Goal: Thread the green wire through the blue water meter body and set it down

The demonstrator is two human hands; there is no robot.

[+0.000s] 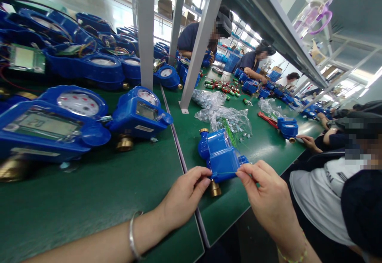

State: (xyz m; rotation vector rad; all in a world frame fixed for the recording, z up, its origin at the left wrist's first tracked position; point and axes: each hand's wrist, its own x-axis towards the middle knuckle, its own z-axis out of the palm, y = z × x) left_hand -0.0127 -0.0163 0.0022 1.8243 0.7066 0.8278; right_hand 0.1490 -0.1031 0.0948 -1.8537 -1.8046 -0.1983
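while left hand (pixel 186 193) and right hand (pixel 265 199) are pinching a green wire (pixel 225 172) taut between grips, overpulling is likely risking tipping the blue meter (pixel 220 151) beyond.

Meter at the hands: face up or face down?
Not face up: meter shows plain blue casing, no dial or screen. The left hand and right hand pinch a wire.

bright overhead light (warped edges)
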